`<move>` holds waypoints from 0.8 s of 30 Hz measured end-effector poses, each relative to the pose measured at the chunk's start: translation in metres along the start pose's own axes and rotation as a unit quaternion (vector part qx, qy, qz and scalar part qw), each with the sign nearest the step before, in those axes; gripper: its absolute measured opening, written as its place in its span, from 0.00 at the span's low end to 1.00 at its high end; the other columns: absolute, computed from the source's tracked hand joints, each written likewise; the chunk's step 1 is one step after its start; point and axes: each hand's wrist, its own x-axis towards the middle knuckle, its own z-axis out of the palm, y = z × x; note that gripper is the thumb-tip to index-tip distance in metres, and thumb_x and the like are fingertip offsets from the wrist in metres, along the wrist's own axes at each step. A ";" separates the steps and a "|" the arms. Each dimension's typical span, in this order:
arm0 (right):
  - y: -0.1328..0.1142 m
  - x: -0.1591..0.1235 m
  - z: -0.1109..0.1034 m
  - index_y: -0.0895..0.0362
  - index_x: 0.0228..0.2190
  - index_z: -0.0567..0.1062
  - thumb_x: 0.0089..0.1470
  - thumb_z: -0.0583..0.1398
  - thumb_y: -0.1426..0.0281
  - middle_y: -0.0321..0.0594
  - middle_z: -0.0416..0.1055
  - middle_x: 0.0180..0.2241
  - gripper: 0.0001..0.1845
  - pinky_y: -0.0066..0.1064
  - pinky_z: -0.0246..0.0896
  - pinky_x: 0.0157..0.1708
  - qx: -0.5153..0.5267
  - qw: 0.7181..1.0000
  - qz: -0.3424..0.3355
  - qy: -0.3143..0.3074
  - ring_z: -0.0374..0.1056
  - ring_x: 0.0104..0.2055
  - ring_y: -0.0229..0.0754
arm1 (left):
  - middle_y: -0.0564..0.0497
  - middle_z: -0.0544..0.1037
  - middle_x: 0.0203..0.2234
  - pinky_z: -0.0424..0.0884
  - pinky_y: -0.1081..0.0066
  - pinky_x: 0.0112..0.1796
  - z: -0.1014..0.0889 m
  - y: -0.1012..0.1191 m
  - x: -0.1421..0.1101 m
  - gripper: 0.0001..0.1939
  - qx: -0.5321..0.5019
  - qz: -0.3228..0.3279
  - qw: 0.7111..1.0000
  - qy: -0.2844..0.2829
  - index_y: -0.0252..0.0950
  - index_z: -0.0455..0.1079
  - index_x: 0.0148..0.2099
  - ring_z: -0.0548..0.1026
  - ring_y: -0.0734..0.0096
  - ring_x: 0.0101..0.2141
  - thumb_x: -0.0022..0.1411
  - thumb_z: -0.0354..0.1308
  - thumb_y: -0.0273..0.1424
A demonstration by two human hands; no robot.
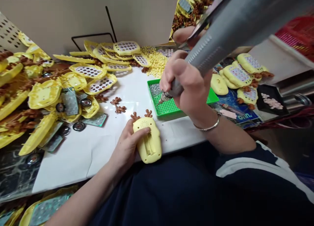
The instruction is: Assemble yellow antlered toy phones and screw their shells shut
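My left hand is wrapped round a yellow toy phone with brown antlers, its back turned up and its battery compartment uncovered. The thumb lies across the top of that compartment. My right hand grips a grey electric screwdriver, which slants down to the left. The screwdriver's tip is over a green tray with a perforated bottom; whether it touches anything there I cannot tell. Small metal screws lie heaped in the tray's left corner.
Yellow shells with circuit boards and speakers pile up at left. Front shells and small yellow pieces lie behind the tray. Assembled toys and a black tray of pink pieces stand at right. A large carton blocks the back.
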 end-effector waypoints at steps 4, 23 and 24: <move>0.030 0.004 -0.012 0.52 0.39 0.68 0.47 0.66 0.63 0.23 0.62 0.18 0.18 0.27 0.56 0.17 -0.044 0.998 -0.001 0.048 0.59 0.15 0.31 | 0.52 0.80 0.34 0.75 0.75 0.35 -0.005 0.000 -0.002 0.23 -0.014 -0.021 1.000 -0.017 0.35 0.68 0.46 0.78 0.72 0.32 0.47 0.70 0.28; 0.047 0.000 -0.015 0.49 0.39 0.68 0.48 0.66 0.60 0.24 0.61 0.19 0.17 0.28 0.57 0.19 -0.049 0.998 0.004 0.041 0.59 0.16 0.31 | 0.48 0.80 0.41 0.75 0.70 0.40 -0.009 -0.004 0.002 0.23 0.002 -0.007 0.997 -0.075 0.35 0.69 0.48 0.79 0.65 0.39 0.50 0.70 0.32; 0.041 0.002 -0.011 0.50 0.38 0.69 0.48 0.66 0.62 0.24 0.61 0.19 0.16 0.27 0.57 0.18 -0.031 0.998 -0.012 0.044 0.59 0.16 0.31 | 0.47 0.80 0.41 0.75 0.69 0.40 -0.009 -0.004 0.002 0.23 0.003 -0.009 0.997 -0.073 0.35 0.69 0.48 0.79 0.64 0.39 0.50 0.70 0.33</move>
